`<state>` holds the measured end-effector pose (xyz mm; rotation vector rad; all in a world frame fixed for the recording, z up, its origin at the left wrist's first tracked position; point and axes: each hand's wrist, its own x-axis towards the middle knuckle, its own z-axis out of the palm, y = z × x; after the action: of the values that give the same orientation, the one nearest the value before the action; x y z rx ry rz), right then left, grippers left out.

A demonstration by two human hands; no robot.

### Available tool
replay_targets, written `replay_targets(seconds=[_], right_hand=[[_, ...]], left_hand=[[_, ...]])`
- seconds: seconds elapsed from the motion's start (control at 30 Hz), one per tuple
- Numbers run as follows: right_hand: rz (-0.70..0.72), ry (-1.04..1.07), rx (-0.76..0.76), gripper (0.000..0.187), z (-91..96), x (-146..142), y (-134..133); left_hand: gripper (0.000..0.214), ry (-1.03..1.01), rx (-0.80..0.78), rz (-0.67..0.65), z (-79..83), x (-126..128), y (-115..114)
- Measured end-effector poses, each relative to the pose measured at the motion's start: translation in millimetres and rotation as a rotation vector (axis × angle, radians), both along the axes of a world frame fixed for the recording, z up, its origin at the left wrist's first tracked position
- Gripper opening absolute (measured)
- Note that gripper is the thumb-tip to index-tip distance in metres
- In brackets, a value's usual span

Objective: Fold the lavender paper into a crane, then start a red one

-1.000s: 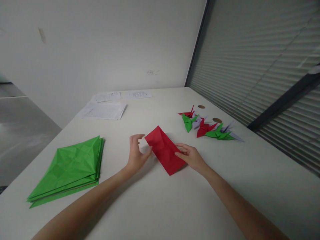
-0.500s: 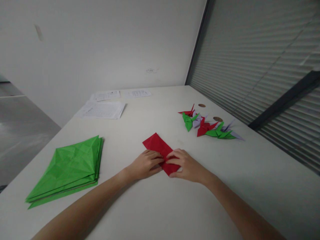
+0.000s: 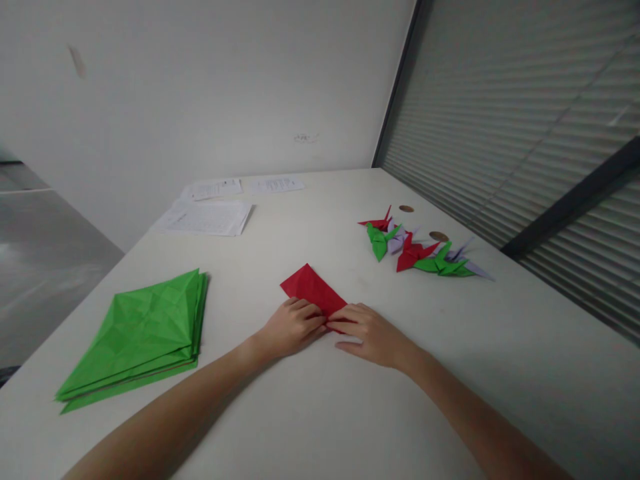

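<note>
White table [image 3: 320, 413], matt, set against a plain pale wall [image 3: 225, 87], with slatted blinds [image 3: 525, 133] along its right side. Item 1: red paper [image 3: 310, 288], folded into a narrow strip, lying flat near the table's middle and running diagonally away to the left, with its near end covered by both hands. Left hand [image 3: 293, 328]: palm down, fingers loosely bent, fingertips pressing on the strip's near end from the left, gripping nothing. Right hand [image 3: 370, 333]: palm down, fingers stretched leftwards, tips resting on the same end right beside the left hand's fingertips, pressing rather than grasping. Item 2: stack of green sheets [image 3: 145, 330], creased, laid corner-on, well apart to the left of the left forearm. Item 3: cluster of folded paper figures [image 3: 420, 248] in red, green and pale lilac, beyond the right hand and nearer the blinds. Item 4: 2 small brown discs [image 3: 439, 236], lying on the table's surface just behind that cluster. Item 5: printed white sheets [image 3: 205, 217], a loose pile near the far left edge, with further pages lying beyond it by the wall.
</note>
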<state>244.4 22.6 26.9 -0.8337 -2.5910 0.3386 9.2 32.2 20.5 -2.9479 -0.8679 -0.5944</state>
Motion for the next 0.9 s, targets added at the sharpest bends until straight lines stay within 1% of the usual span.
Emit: replay_targets(seconds=[0.07, 0.17, 0.23, 0.3, 0.4, 0.47, 0.53, 0.7, 0.8, 0.9], right_hand=[[0.004, 0.005, -0.022, 0.021, -1.5, 4.4, 5.2], [0.020, 0.025, -0.120, 0.021, -0.1, 14.3, 13.0], [0.005, 0.069, -0.208, 0.020, 1.5, 21.4, 16.7], [-0.076, 0.139, -0.288, 0.019, 1.2, 26.9, 19.2], [-0.257, 0.237, -0.349, 0.022, -4.1, 30.1, 21.5], [-0.325, 0.269, -0.362, 0.024, -8.7, 28.8, 22.5], [-0.357, 0.281, -0.363, 0.025, -12.4, 25.8, 23.3], [-0.427, 0.273, -0.297, 0.023, -16.8, 16.9, 26.7], [-0.479, 0.172, -0.270, 0.020, -16.4, 12.1, 30.9], [-0.537, -0.007, -0.247, 0.016, -10.3, 7.0, 35.0]], left_hand=[[0.031, -0.006, -0.010, 0.002, -1.5, 0.2, -0.8], [0.031, -0.040, -0.051, -0.001, -5.9, -1.0, -1.7], [0.030, -0.086, -0.098, -0.009, -8.1, -2.0, -3.1], [0.029, -0.106, -0.136, -0.044, -7.9, -2.0, -5.6], [0.034, -0.048, -0.168, -0.122, -4.0, 0.3, -10.7], [0.040, 0.002, -0.180, -0.165, -1.6, 2.8, -13.7], [0.044, 0.029, -0.184, -0.199, -0.6, 5.0, -15.5], [0.046, 0.022, -0.192, -0.225, -0.3, 5.8, -15.5], [0.045, -0.001, -0.202, -0.222, -0.6, 4.4, -14.6], [0.043, -0.017, -0.190, -0.242, -3.3, 3.6, -14.2]])
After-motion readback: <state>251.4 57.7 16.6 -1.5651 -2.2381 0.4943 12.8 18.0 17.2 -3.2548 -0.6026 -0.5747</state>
